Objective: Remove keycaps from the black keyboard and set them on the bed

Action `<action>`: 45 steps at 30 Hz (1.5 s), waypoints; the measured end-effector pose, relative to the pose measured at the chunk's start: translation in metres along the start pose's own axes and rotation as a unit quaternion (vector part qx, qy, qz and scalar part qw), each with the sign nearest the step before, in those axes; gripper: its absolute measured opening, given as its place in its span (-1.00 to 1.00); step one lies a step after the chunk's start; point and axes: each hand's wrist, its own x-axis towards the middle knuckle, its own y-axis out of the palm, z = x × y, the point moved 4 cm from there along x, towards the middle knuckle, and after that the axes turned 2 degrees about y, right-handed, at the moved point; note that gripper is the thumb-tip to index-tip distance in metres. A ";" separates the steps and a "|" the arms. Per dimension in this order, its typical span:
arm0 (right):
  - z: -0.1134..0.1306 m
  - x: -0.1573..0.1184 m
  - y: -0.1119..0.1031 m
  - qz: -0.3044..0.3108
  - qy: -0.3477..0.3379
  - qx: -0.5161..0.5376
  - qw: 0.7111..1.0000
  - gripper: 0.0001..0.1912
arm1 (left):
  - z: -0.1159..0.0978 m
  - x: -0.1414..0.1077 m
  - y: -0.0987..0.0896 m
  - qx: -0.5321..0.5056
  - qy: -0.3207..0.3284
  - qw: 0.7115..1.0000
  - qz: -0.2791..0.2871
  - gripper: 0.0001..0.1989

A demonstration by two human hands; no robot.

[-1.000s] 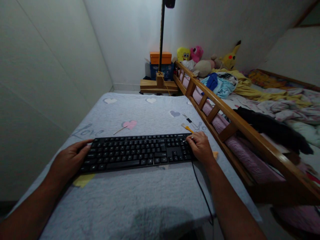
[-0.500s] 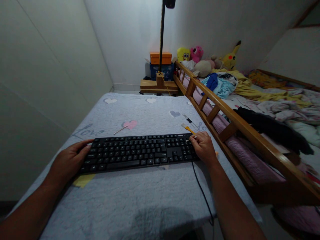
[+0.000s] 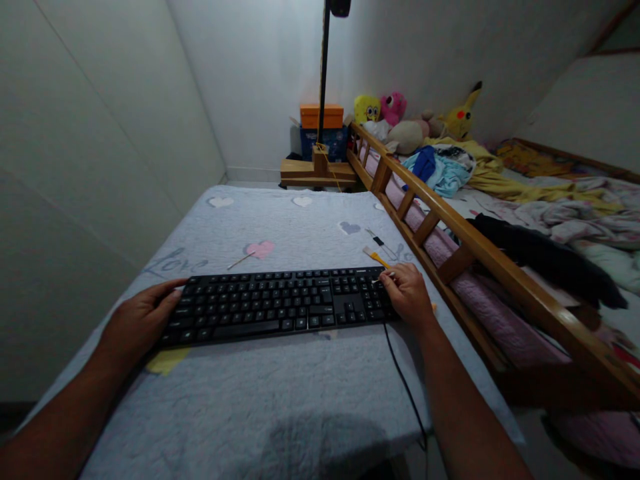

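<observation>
A black keyboard lies across the cloth-covered table, its cable running down from the right part over the front edge. My left hand grips the keyboard's left end, thumb on top near the corner keys. Over the number pad at the right end, my right hand is closed on a thin white cotton swab, whose tip is at the upper keys. Another swab rests behind the keyboard, by a pink heart print. A yellow-handled brush lies behind my right hand.
Beyond the brush is a thin tool with a black part. A wooden bed rail runs along the table's right side, with clothes and plush toys behind it. An orange box and a black pole stand at the back.
</observation>
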 end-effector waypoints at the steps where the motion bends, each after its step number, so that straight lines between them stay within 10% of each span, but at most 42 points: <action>1: -0.001 0.000 -0.001 0.000 0.000 -0.002 1.000 -0.78 | 0.000 0.000 0.000 0.001 0.003 1.000 -0.002 -0.47; 45: 0.002 -0.004 -0.010 0.023 0.006 0.031 0.999 -0.79 | 0.000 0.001 -0.001 -0.005 0.010 1.000 0.007 -0.46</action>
